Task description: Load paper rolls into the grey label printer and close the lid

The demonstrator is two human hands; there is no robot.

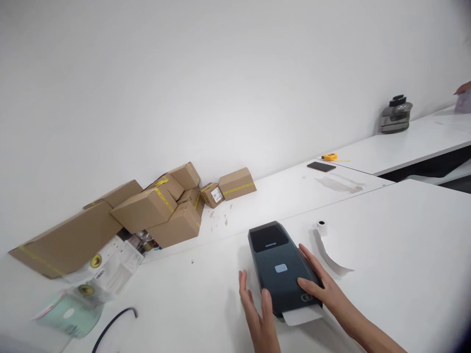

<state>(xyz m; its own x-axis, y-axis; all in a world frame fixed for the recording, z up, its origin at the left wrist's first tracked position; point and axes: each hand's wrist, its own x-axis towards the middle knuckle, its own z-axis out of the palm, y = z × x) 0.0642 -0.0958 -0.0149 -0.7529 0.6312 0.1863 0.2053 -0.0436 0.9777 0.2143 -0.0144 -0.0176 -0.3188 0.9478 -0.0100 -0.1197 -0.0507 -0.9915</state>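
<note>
A dark grey-blue label printer (281, 267) with a light blue button lies on the white table, tilted slightly in view. From its near end sticks out a strip of white paper (302, 315). My right hand (320, 282) grips the printer's right side, the thumb on its top and the fingers along the edge. Beside the left edge is my left hand (259, 314), fingers apart and holding nothing; whether it touches the casing I cannot tell. A small white paper roll (321, 228) with a curling loose tail stands to the right.
Several cardboard boxes (147, 211) are piled at the left by the wall. Near them lie a mint-green pouch (71, 314) and a black cable (114, 321). Farther right are a phone (321, 166), a yellow tape measure (329, 157) and a dark bottle (396, 116). Another person's hand (462, 88) shows far right.
</note>
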